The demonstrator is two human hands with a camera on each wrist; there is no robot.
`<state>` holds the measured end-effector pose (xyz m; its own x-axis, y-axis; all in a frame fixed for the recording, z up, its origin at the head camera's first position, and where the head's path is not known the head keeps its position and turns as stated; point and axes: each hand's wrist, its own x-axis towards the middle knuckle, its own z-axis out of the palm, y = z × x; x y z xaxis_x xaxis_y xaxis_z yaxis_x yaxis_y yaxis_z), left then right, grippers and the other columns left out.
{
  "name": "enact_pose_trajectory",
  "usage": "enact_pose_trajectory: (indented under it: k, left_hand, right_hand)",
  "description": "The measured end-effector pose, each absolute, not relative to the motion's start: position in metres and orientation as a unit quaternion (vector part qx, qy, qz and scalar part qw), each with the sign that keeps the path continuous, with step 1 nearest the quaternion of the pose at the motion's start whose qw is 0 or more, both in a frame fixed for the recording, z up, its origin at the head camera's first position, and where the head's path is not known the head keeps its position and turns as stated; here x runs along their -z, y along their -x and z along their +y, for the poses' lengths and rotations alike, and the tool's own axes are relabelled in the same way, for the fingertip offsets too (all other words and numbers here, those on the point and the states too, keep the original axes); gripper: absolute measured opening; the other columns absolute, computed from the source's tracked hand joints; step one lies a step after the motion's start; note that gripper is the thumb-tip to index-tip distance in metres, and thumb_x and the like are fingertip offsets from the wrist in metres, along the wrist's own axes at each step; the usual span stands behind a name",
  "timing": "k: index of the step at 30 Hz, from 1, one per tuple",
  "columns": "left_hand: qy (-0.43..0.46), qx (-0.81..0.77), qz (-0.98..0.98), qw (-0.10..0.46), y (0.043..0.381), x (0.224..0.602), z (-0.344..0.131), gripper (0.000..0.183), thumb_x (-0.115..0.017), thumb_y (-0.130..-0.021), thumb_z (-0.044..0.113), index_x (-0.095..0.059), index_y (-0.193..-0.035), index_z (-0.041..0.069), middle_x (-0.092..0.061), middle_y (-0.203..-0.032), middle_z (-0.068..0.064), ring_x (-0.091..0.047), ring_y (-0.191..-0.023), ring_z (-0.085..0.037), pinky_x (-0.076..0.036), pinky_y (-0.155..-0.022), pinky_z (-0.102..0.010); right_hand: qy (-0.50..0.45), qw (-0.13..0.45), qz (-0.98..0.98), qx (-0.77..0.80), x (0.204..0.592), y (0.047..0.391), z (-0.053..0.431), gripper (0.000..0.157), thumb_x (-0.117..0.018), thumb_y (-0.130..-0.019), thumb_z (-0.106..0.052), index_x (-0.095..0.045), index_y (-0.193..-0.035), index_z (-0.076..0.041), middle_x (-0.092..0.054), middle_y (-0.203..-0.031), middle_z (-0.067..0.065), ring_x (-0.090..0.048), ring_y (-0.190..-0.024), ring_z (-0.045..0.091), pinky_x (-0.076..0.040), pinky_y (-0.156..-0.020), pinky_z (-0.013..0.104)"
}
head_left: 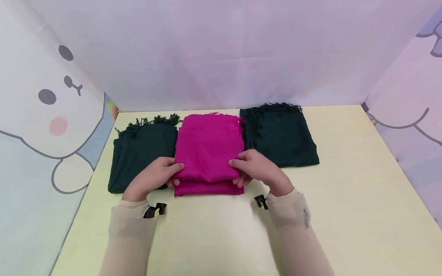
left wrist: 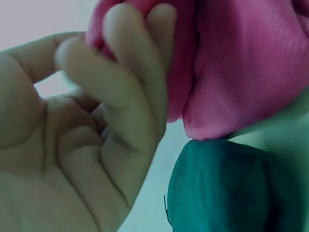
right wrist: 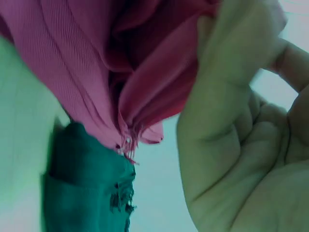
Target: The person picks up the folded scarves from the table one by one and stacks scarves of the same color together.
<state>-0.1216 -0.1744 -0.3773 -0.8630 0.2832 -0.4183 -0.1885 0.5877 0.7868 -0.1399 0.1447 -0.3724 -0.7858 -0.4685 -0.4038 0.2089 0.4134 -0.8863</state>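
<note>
A folded magenta scarf [head_left: 208, 145] lies in the middle of the table, its fringe at the far edge. My left hand [head_left: 153, 176] pinches the left side of its upper layer between thumb and fingers. On the opposite side my right hand [head_left: 259, 168] grips the same layer in the same way. The held layer is lifted slightly, and a lower fold shows beneath its front edge. Both wrist views show the magenta cloth [left wrist: 241, 67] hanging in folds from the fingers, with fringe threads [right wrist: 128, 145] in the right one.
A folded dark green scarf [head_left: 145, 153] lies to the left, partly behind my left hand. Another dark green scarf [head_left: 281, 138] lies to the right, fringe at its far side. The pale table [head_left: 352, 184] meets a white cloth wall [head_left: 221, 57] at the back; printed cloth hangs at both sides.
</note>
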Motion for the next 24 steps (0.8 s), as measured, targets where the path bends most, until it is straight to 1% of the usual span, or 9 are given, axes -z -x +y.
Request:
enact_pose_trajectory:
  k: [3,5,9,13,18,24]
  left_hand:
    - [-0.04,-0.445,0.855,0.265,0.121,0.378,-0.176,0.033,-0.054,-0.102,0.029,-0.056,-0.084,0.002,-0.069,-0.074,-0.011,-0.067,-0.067,-0.025,-0.051,-0.076,-0.036]
    - [-0.044,-0.437,0.857,0.27,0.119,0.378,-0.178,0.034,-0.055,-0.102,0.03,-0.054,-0.082,0.003,-0.069,-0.073,-0.011,-0.068,-0.068,-0.027,-0.05,-0.076,-0.036]
    - [-0.051,-0.408,0.867,0.281,0.116,0.374,-0.182,0.036,-0.055,-0.102,0.031,-0.051,-0.079,0.004,-0.068,-0.072,-0.012,-0.069,-0.071,-0.03,-0.049,-0.072,-0.037]
    - [-0.068,-0.38,0.878,0.284,0.118,0.372,-0.184,0.038,-0.055,-0.102,0.032,-0.05,-0.076,0.005,-0.067,-0.072,-0.01,-0.068,-0.071,-0.028,-0.047,-0.07,-0.035]
    - [-0.068,-0.363,0.883,0.291,0.123,0.373,-0.182,0.036,-0.055,-0.101,0.031,-0.051,-0.074,0.006,-0.068,-0.072,-0.009,-0.067,-0.07,-0.028,-0.047,-0.07,-0.035]
    - [-0.068,-0.353,0.884,0.297,0.128,0.376,-0.182,0.034,-0.054,-0.101,0.03,-0.055,-0.077,0.005,-0.068,-0.073,-0.009,-0.066,-0.068,-0.028,-0.047,-0.069,-0.035]
  right_hand:
    - [0.105,0.311,0.789,0.519,0.374,0.14,0.148,0.031,-0.057,-0.1,-0.023,-0.064,-0.082,0.001,-0.07,-0.069,0.014,-0.069,-0.058,0.025,-0.058,-0.058,0.036]
    - [0.114,0.312,0.793,0.511,0.374,0.14,0.149,0.031,-0.057,-0.101,-0.021,-0.065,-0.08,0.001,-0.069,-0.067,0.014,-0.068,-0.056,0.024,-0.057,-0.056,0.034]
    - [0.125,0.324,0.793,0.5,0.377,0.14,0.149,0.032,-0.057,-0.101,-0.019,-0.065,-0.076,0.0,-0.069,-0.066,0.013,-0.068,-0.057,0.023,-0.056,-0.056,0.033]
    - [0.136,0.325,0.796,0.493,0.378,0.14,0.151,0.033,-0.059,-0.1,-0.019,-0.065,-0.073,-0.001,-0.068,-0.065,0.013,-0.067,-0.055,0.022,-0.056,-0.055,0.033]
    - [0.143,0.328,0.792,0.494,0.381,0.143,0.155,0.034,-0.061,-0.099,-0.02,-0.064,-0.072,0.0,-0.068,-0.065,0.013,-0.066,-0.055,0.021,-0.056,-0.055,0.033]
    - [0.148,0.33,0.79,0.496,0.383,0.146,0.155,0.035,-0.062,-0.098,-0.019,-0.064,-0.07,0.001,-0.067,-0.064,0.014,-0.065,-0.054,0.02,-0.055,-0.054,0.031]
